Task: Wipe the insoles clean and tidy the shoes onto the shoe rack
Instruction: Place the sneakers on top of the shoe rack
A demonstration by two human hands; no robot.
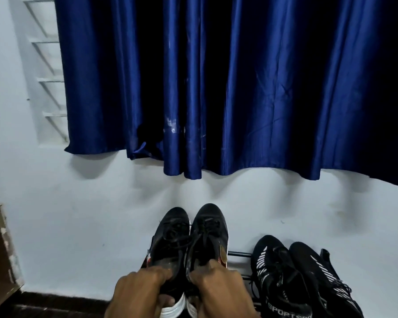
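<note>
The left hand (pixel 143 292) and the right hand (pixel 218 292) each had a closed grip on a heel collar of the black shoes (pixel 170 242), just left of the striped pair (pixel 285 274), probably light and soft.

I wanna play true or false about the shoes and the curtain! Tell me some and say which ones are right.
1. The left hand grips a black shoe. True.
2. The right hand holds nothing. False: it grips the other black shoe.
3. The curtain is red. False: it is blue.
4. A striped pair sits to the right of the held shoes. True.
</note>
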